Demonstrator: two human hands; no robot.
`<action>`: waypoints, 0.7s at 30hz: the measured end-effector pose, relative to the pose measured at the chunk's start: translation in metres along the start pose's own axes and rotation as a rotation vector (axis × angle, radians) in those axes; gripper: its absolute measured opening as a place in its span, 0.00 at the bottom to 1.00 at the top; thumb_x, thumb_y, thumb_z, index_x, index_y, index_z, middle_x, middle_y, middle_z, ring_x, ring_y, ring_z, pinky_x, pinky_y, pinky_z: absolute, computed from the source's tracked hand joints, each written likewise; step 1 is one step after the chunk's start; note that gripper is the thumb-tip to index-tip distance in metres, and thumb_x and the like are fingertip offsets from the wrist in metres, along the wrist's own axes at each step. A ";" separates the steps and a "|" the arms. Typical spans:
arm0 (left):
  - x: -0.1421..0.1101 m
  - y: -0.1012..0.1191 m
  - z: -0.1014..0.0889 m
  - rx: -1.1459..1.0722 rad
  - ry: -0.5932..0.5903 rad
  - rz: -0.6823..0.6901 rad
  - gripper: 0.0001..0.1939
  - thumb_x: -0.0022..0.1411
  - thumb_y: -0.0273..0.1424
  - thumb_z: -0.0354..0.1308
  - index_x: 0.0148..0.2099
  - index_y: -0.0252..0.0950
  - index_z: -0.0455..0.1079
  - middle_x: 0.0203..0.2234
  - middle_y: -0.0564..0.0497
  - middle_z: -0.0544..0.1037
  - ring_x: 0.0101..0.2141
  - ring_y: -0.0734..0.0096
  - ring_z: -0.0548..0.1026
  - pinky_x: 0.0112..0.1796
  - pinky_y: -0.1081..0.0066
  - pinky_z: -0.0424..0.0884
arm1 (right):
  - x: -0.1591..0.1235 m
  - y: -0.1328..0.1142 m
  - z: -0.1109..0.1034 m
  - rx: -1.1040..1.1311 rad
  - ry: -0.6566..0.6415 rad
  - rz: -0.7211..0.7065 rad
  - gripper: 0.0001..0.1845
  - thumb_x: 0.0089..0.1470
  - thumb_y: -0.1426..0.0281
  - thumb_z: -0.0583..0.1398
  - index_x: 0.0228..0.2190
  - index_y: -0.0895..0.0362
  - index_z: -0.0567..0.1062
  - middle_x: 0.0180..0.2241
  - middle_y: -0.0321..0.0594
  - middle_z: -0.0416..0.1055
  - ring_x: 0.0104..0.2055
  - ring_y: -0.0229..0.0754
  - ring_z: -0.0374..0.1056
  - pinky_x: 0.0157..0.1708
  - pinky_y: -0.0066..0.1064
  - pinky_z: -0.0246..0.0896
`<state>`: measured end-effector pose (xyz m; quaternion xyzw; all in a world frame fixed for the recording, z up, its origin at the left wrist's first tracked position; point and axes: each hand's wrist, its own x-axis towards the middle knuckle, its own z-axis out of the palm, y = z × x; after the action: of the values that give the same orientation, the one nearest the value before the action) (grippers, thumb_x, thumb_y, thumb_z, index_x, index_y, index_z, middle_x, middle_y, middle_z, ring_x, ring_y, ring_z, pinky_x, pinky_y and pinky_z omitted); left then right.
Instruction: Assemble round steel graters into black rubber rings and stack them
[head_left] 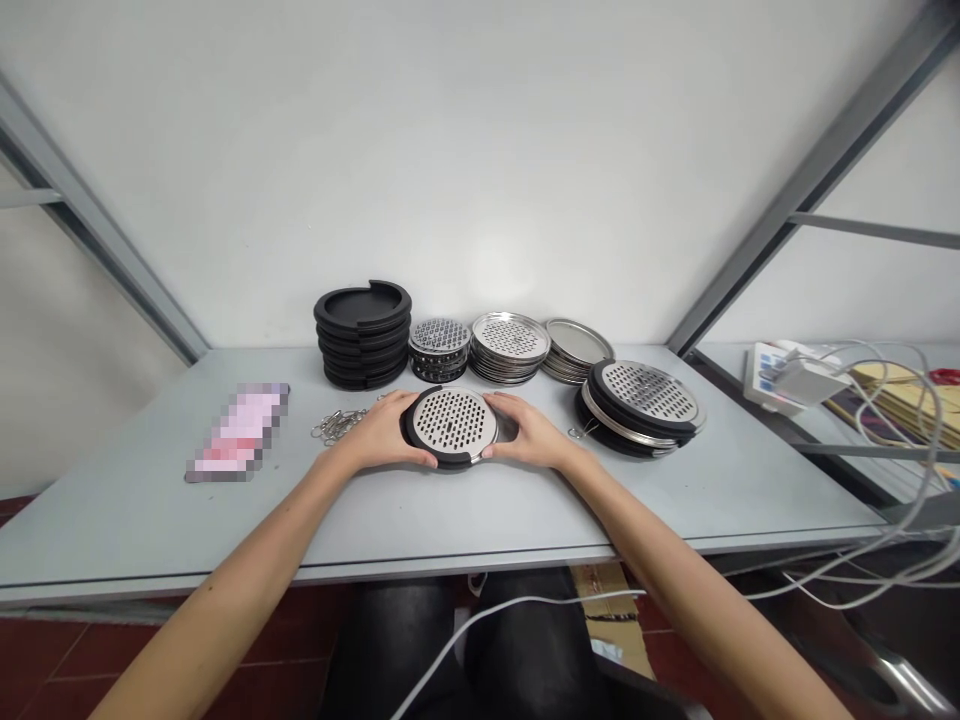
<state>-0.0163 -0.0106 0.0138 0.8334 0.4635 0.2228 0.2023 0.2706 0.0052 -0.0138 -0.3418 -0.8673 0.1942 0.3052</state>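
Note:
A round perforated metal grater plate (454,420) with a black rim along its left and lower side lies flat near the middle of the table. My left hand (382,437) grips its left edge, thumb in front and fingers behind. On the opposite side my right hand (529,432) clasps the bare metal edge. Close behind my left hand is a small pile of wire clips or rings (339,427). Behind the plate stand a stack of black rims (364,340), small perforated discs (440,338), larger grater plates (510,337) and shallow metal dishes (579,343).
To the right sits a stack of black-rimmed grater plates (646,395), with a wire ring beside it. A blurred phone (240,432) lies at the left. Beyond the right frame post are a power strip (795,375) and loose white cables (922,470). One cable crosses below the table edge.

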 end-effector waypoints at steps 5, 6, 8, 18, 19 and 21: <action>0.000 0.000 0.000 0.012 -0.008 0.006 0.53 0.35 0.53 0.72 0.62 0.39 0.62 0.53 0.43 0.69 0.54 0.48 0.67 0.56 0.55 0.63 | 0.000 0.001 0.002 0.011 0.019 0.000 0.48 0.37 0.47 0.69 0.56 0.59 0.68 0.55 0.54 0.68 0.58 0.61 0.63 0.58 0.53 0.56; 0.000 0.000 -0.001 0.014 -0.009 0.006 0.53 0.35 0.53 0.72 0.62 0.39 0.61 0.54 0.43 0.69 0.55 0.48 0.67 0.56 0.55 0.62 | 0.000 0.001 0.002 0.018 0.023 0.007 0.48 0.37 0.47 0.69 0.55 0.58 0.69 0.55 0.53 0.69 0.58 0.61 0.63 0.58 0.52 0.56; 0.000 0.001 -0.001 0.023 -0.018 0.011 0.53 0.36 0.53 0.71 0.63 0.39 0.60 0.55 0.43 0.69 0.55 0.48 0.66 0.57 0.55 0.62 | 0.001 0.002 0.002 0.024 0.020 0.021 0.47 0.37 0.47 0.69 0.55 0.57 0.69 0.54 0.52 0.69 0.58 0.61 0.63 0.58 0.53 0.56; -0.003 -0.003 0.007 0.087 -0.093 0.096 0.57 0.45 0.55 0.67 0.69 0.39 0.47 0.66 0.40 0.53 0.65 0.43 0.50 0.62 0.48 0.51 | -0.004 0.008 0.000 0.009 -0.067 0.036 0.59 0.37 0.47 0.69 0.64 0.57 0.54 0.66 0.57 0.50 0.68 0.63 0.45 0.64 0.58 0.42; -0.003 -0.003 0.009 0.094 -0.102 0.101 0.57 0.45 0.55 0.67 0.70 0.39 0.47 0.66 0.39 0.53 0.65 0.43 0.49 0.62 0.48 0.50 | -0.004 0.008 0.001 0.008 -0.081 0.034 0.59 0.37 0.47 0.69 0.64 0.57 0.54 0.66 0.57 0.49 0.68 0.63 0.43 0.64 0.59 0.41; -0.003 -0.003 0.010 0.096 -0.106 0.115 0.58 0.45 0.56 0.66 0.70 0.37 0.46 0.67 0.39 0.52 0.65 0.44 0.48 0.63 0.49 0.49 | -0.004 0.009 0.001 0.010 -0.095 0.046 0.60 0.37 0.47 0.69 0.64 0.57 0.54 0.66 0.57 0.49 0.68 0.64 0.42 0.64 0.60 0.41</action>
<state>-0.0147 -0.0130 0.0033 0.8781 0.4136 0.1671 0.1734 0.2764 0.0078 -0.0213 -0.3503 -0.8719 0.2214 0.2606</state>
